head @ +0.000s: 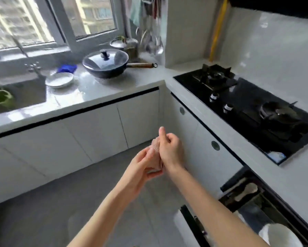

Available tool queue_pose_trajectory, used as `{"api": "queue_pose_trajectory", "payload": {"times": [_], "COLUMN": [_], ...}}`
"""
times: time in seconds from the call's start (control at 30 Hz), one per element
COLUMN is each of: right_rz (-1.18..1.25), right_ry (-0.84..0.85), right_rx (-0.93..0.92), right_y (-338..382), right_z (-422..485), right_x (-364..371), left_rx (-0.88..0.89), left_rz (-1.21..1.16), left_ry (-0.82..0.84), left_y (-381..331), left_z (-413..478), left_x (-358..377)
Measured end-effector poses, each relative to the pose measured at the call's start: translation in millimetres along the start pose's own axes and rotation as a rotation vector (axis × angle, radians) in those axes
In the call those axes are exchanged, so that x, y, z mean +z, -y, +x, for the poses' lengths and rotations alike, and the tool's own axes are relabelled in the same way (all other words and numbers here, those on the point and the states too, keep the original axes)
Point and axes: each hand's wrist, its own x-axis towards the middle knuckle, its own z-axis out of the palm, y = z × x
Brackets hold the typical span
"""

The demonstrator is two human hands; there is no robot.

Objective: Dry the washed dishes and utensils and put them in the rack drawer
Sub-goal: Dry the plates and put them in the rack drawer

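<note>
Drawer (238, 198) stands open at lower right, a white bowl (281, 236) inside. Above the floor (60, 211), left hand (140, 168) and right hand (171, 148) both clutch a pink cloth (156, 147) between them. Farther off, a plate (59, 80) lies on the counter (99, 90).

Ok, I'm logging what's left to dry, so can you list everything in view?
plates: small stack, white, on the counter beside the sink
blue cloth: one, blue, behind the plates
cup: one, green, in the sink
wok: one, dark with glass lid, counter below the window
pot: one, steel, lidded, behind the wok
hanging utensils: several, metal, corner wall
gas hob: one, black, right of the corner
rack drawer: one, dark, open at lower right
dish: at least one, white, in the rack drawer
pink cloth: one, pink, bunched between the hands
hands: two; left hand and right hand both grip the pink cloth
</note>
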Motion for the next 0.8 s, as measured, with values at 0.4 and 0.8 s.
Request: {"api": "queue_pose_trajectory", "payload": {"times": [0.4, 0.8], "right_rz": [-0.121, 0.045], "right_ry": [0.62, 0.867], "right_rx": [-0.427, -0.357], "right_y": [108.1, 173.2], "right_z": [24.1, 201.7], "right_x": [258.1, 455.7], "left_rx": [0.235, -0.063], "left_rz": [0.074, 0.016], "left_ry": [-0.747, -0.432], "left_y": [-125.0, -208.3], "left_z": [23.8, 163.4], "left_x": [-260.5, -473.9]}}
